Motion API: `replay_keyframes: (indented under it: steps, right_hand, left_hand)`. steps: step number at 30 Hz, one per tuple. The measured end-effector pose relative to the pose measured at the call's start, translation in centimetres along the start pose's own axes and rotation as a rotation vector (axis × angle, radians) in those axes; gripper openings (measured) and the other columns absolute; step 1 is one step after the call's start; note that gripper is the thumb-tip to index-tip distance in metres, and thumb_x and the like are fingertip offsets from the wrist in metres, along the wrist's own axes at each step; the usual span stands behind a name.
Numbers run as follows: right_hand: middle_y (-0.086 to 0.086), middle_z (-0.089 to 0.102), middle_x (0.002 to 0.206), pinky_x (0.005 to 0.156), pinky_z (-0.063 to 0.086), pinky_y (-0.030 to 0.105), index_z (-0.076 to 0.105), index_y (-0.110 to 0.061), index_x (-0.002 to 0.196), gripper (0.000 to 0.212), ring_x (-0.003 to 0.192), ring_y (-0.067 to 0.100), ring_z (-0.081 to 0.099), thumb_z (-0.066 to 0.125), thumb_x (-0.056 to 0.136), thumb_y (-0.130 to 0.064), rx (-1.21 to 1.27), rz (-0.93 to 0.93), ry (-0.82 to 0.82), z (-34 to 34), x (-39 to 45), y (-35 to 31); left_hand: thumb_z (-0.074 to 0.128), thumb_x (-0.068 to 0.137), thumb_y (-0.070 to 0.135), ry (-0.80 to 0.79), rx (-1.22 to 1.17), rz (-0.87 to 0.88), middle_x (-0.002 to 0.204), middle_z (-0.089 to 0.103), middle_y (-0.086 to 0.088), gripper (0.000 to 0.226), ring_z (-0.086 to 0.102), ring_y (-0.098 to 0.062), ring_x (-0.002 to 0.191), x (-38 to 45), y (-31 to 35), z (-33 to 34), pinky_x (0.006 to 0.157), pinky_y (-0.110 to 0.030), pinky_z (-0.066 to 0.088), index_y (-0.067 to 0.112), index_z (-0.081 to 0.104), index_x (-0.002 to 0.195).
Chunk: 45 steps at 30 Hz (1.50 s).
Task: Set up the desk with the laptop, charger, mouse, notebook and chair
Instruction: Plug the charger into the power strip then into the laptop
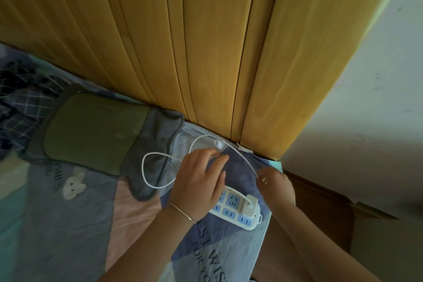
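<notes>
A white power strip (238, 209) with blue sockets lies on the bed near its right corner. A white charger plug (250, 204) sits in one socket. Its thin white cable (146, 171) loops to the left over the grey pillow edge and arcs back along the headboard. My left hand (198, 181) rests palm down on the strip's left end, fingers spread toward the cable. My right hand (275, 184) pinches the cable just above the plug. No laptop, mouse, notebook or chair is in view.
A wooden slatted headboard (206, 41) rises behind the bed. A green and grey pillow (96, 133) lies at the left. The patterned bedsheet (57, 224) covers the mattress. A brown cardboard box (325, 210) stands by the white wall (377, 98) at the right.
</notes>
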State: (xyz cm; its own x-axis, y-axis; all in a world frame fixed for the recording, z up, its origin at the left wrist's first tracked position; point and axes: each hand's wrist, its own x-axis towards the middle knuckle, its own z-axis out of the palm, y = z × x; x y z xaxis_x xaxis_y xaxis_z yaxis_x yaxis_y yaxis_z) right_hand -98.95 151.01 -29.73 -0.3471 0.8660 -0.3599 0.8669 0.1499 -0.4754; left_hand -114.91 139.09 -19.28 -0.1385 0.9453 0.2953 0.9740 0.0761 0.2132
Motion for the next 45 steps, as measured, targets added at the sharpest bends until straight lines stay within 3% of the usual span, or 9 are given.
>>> replay_keyframes:
  steps: [5, 11, 16, 22, 26, 28, 33, 36, 45]
  right_hand:
    - [0.005, 0.073, 0.085, 0.063, 0.048, 0.027, 0.076, -0.018, 0.089, 0.016, 0.072, 0.022, 0.065, 0.065, 0.081, -0.010, 0.180, -0.213, 0.126, -7.3, -3.3, -3.7]
    - [-0.008, 0.071, 0.066, 0.057, 0.037, 0.008, 0.077, -0.020, 0.073, 0.004, 0.052, -0.003, 0.053, 0.075, 0.073, -0.017, 0.259, -0.360, 0.123, -17.7, -8.3, -6.9]
    - [-0.018, 0.061, 0.057, 0.055, 0.039, 0.005, 0.076, -0.021, 0.074, 0.008, 0.057, -0.008, 0.056, 0.075, 0.071, -0.013, 0.294, -0.331, 0.137, -24.8, -12.1, -6.8]
    - [-0.016, 0.060, 0.054, 0.056, 0.039, 0.006, 0.075, -0.023, 0.074, 0.008, 0.058, -0.009, 0.055, 0.072, 0.070, -0.017, 0.212, -0.323, 0.249, -31.9, -18.9, -3.7]
    - [-0.026, 0.055, 0.049, 0.057, 0.041, 0.007, 0.075, -0.022, 0.076, 0.005, 0.059, -0.011, 0.055, 0.076, 0.071, -0.023, 0.184, -0.231, 0.406, -36.6, -24.7, 0.8]
    - [-0.021, 0.058, 0.052, 0.057, 0.041, 0.008, 0.075, -0.022, 0.076, 0.006, 0.058, -0.008, 0.056, 0.078, 0.070, -0.022, 0.181, -0.140, 0.476, -38.7, -28.1, 3.9]
    - [-0.012, 0.064, 0.067, 0.064, 0.046, 0.019, 0.075, -0.025, 0.074, 0.012, 0.066, 0.002, 0.059, 0.080, 0.069, -0.015, 0.167, 0.021, 0.596, -42.8, -36.6, 12.5]
    - [-0.015, 0.061, 0.072, 0.067, 0.044, 0.017, 0.075, -0.021, 0.082, 0.015, 0.067, 0.000, 0.055, 0.080, 0.070, -0.014, 0.125, 0.088, 0.649, -44.3, -40.8, 17.7]
    - [-0.011, 0.068, 0.084, 0.071, 0.043, 0.006, 0.072, -0.023, 0.090, 0.022, 0.076, -0.002, 0.062, 0.076, 0.074, -0.007, 0.244, 0.187, 0.734, -48.7, -45.8, 36.8]
  left_hand:
    - [0.060, 0.083, 0.019, -0.053, -0.036, 0.073, 0.110, 0.064, -0.010, 0.033, 0.062, -0.027, 0.100, 2.6, 2.3, -1.8, 0.079, -0.039, 0.053, 0.013, 0.064, 0.116]
    - [0.067, 0.082, 0.024, -0.047, -0.119, 0.251, 0.104, 0.064, -0.001, 0.033, 0.057, -0.019, 0.097, 6.2, 6.8, -6.9, 0.088, -0.031, 0.047, 0.017, 0.063, 0.114]
    - [0.070, 0.082, 0.021, -0.041, -0.213, 0.295, 0.076, 0.065, 0.001, 0.006, 0.060, -0.017, 0.071, 8.6, 10.2, -11.9, 0.069, -0.030, 0.051, 0.016, 0.071, 0.081]
    - [0.059, 0.089, 0.033, -0.136, -0.373, 0.415, 0.080, 0.068, -0.002, 0.024, 0.063, -0.019, 0.070, 9.9, 18.1, -16.4, 0.062, -0.032, 0.052, 0.013, 0.071, 0.084]
    - [0.060, 0.091, 0.031, -0.186, -0.490, 0.520, 0.086, 0.072, -0.006, 0.019, 0.067, -0.024, 0.078, 10.5, 25.1, -17.4, 0.068, -0.037, 0.052, 0.014, 0.068, 0.095]
    - [0.059, 0.091, 0.031, -0.184, -0.510, 0.628, 0.085, 0.071, -0.005, 0.018, 0.066, -0.024, 0.077, 10.5, 29.3, -17.7, 0.068, -0.037, 0.052, 0.015, 0.067, 0.093]
    - [0.062, 0.089, 0.025, -0.188, -0.560, 0.839, 0.082, 0.069, 0.001, 0.009, 0.063, -0.015, 0.072, 10.3, 39.8, -18.0, 0.064, -0.016, 0.042, 0.017, 0.065, 0.088]
    - [0.058, 0.092, 0.027, -0.244, -0.566, 0.916, 0.091, 0.070, 0.002, 0.012, 0.064, -0.014, 0.080, 9.9, 45.7, -17.1, 0.073, -0.027, 0.051, 0.018, 0.065, 0.094]
    - [0.053, 0.094, 0.018, -0.399, -0.511, 0.834, 0.089, 0.070, 0.001, 0.012, 0.066, -0.015, 0.081, 9.3, 61.4, -10.1, 0.076, -0.030, 0.051, 0.015, 0.064, 0.096]
